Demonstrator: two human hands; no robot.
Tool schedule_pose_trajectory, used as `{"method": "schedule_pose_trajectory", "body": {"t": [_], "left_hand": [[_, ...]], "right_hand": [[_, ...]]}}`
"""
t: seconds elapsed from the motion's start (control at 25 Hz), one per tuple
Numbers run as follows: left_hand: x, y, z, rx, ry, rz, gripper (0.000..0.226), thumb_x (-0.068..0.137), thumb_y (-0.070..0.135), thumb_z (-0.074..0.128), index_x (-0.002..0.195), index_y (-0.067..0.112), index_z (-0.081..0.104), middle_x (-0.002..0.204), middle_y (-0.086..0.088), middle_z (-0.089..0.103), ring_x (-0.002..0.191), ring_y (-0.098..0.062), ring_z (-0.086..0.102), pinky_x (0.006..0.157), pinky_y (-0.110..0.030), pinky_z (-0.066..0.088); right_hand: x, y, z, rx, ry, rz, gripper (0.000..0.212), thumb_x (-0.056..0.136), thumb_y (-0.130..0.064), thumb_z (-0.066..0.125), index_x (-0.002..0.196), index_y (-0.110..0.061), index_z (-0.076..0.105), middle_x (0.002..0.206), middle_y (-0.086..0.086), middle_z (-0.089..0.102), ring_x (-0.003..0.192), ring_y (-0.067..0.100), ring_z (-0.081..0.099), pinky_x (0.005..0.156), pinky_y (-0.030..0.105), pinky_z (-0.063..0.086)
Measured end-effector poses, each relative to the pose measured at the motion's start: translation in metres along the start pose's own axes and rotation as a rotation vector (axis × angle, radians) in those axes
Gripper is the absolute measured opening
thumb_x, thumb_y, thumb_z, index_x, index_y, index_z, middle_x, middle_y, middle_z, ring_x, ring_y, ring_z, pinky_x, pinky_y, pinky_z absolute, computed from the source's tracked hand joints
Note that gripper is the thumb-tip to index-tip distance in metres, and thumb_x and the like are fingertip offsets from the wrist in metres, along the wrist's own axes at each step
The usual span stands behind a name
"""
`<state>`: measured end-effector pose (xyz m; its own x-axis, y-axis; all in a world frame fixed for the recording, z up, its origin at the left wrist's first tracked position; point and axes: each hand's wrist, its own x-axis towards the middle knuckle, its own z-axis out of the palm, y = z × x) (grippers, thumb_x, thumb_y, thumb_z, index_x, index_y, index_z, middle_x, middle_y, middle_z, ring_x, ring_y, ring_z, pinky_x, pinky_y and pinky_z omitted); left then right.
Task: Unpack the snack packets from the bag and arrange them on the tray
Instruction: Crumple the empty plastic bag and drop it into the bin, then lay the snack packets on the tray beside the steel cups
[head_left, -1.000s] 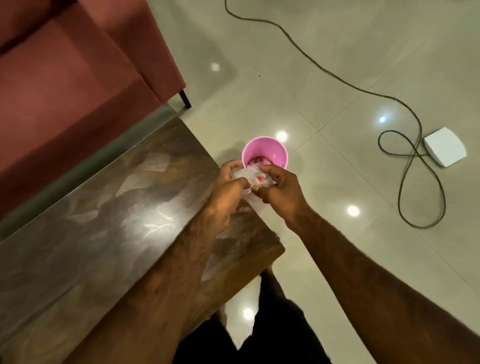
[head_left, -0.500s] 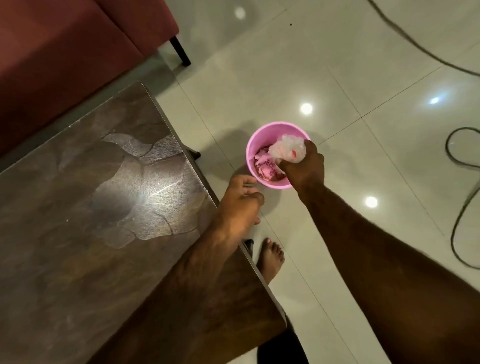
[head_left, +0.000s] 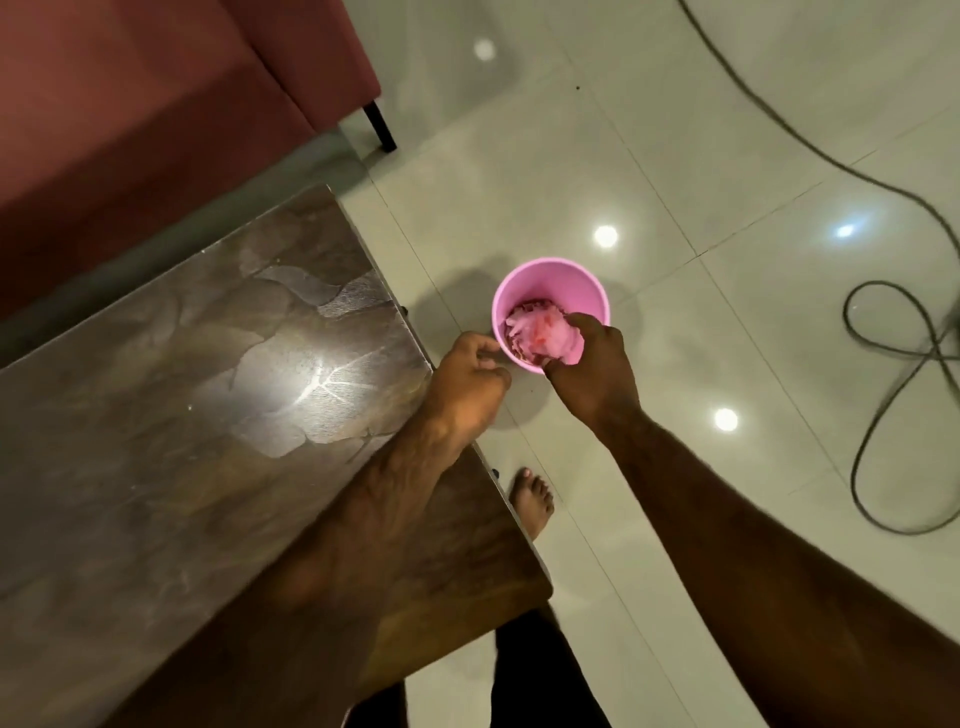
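In the head view, the right hand (head_left: 589, 371) presses a crumpled translucent plastic bag (head_left: 543, 332) into the small round pink plastic bin (head_left: 550, 280) on the floor, apparently discarding it. The left hand (head_left: 467, 376) hangs loosely curled and empty just beside the bin, over the dark glossy wooden table (head_left: 208, 415); no tray or snack packets show.

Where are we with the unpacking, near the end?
No packets or tray show on the table. In hand: the right hand presses the crumpled bag into the pink bin; the left hand hangs empty. Arrangement can't be checked here.

Red sofa (head_left: 156, 119), black cable (head_left: 893, 332), wooden table (head_left: 182, 415)
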<state>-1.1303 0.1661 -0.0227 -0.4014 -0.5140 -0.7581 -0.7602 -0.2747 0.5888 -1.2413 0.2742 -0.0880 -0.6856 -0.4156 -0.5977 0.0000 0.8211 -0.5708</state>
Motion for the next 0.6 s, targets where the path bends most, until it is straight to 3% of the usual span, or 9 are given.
{"method": "schedule_pose_trajectory", "body": {"t": [0.08,0.2,0.32,0.36,0.44,0.6], "left_hand": [[-0.027,0.003,-0.018,0.007,0.022,0.011,0.038,0.091,0.007,0.055,0.127,0.019,0.055,0.110,0.004,0.060,0.095,-0.013,0.060,0.084,-0.042,0.058],[-0.072,0.001,-0.053,-0.034,0.066,0.030,0.038,0.092,0.008,0.056,0.129,0.017,0.054,0.120,-0.003,0.058,0.105,-0.019,0.060,0.084,-0.036,0.055],[-0.114,-0.012,-0.095,-0.103,0.126,0.080,0.033,0.091,0.006,0.057,0.122,0.017,0.056,0.099,0.004,0.060,0.080,-0.007,0.059,0.061,-0.018,0.050],[-0.129,-0.022,-0.114,-0.125,0.161,0.098,0.034,0.090,0.005,0.058,0.120,0.018,0.057,0.096,0.006,0.058,0.077,-0.004,0.057,0.059,-0.015,0.049],[-0.159,-0.047,-0.156,-0.167,0.230,0.104,0.036,0.088,0.005,0.060,0.121,0.019,0.057,0.105,0.003,0.058,0.078,-0.005,0.057,0.064,-0.018,0.050],[-0.224,-0.120,-0.250,-0.219,0.400,0.110,0.037,0.089,0.006,0.058,0.124,0.018,0.055,0.121,-0.002,0.051,0.079,-0.001,0.052,0.050,-0.004,0.042]], "right_hand": [[-0.029,-0.022,-0.013,-0.016,-0.004,-0.062,0.061,0.091,-0.018,0.073,0.149,-0.025,0.054,0.144,0.011,0.052,0.116,0.031,0.061,0.105,0.045,0.057],[-0.072,-0.062,-0.021,-0.050,-0.027,-0.159,0.051,0.091,-0.019,0.075,0.140,-0.025,0.061,0.139,0.007,0.056,0.108,0.025,0.061,0.102,0.044,0.058],[-0.112,-0.103,-0.010,-0.106,-0.058,-0.232,0.045,0.093,-0.019,0.074,0.137,-0.023,0.064,0.134,0.005,0.060,0.116,0.032,0.065,0.105,0.045,0.055],[-0.126,-0.119,-0.001,-0.137,-0.082,-0.275,0.047,0.092,-0.016,0.073,0.138,-0.022,0.064,0.131,0.005,0.060,0.117,0.033,0.065,0.107,0.044,0.054],[-0.155,-0.152,0.020,-0.207,-0.139,-0.367,0.050,0.091,-0.014,0.073,0.139,-0.023,0.063,0.133,0.006,0.060,0.116,0.031,0.065,0.106,0.041,0.053],[-0.226,-0.214,0.083,-0.327,-0.229,-0.569,0.050,0.091,-0.017,0.075,0.139,-0.023,0.063,0.141,0.012,0.056,0.113,0.032,0.068,0.110,0.046,0.053]]}}
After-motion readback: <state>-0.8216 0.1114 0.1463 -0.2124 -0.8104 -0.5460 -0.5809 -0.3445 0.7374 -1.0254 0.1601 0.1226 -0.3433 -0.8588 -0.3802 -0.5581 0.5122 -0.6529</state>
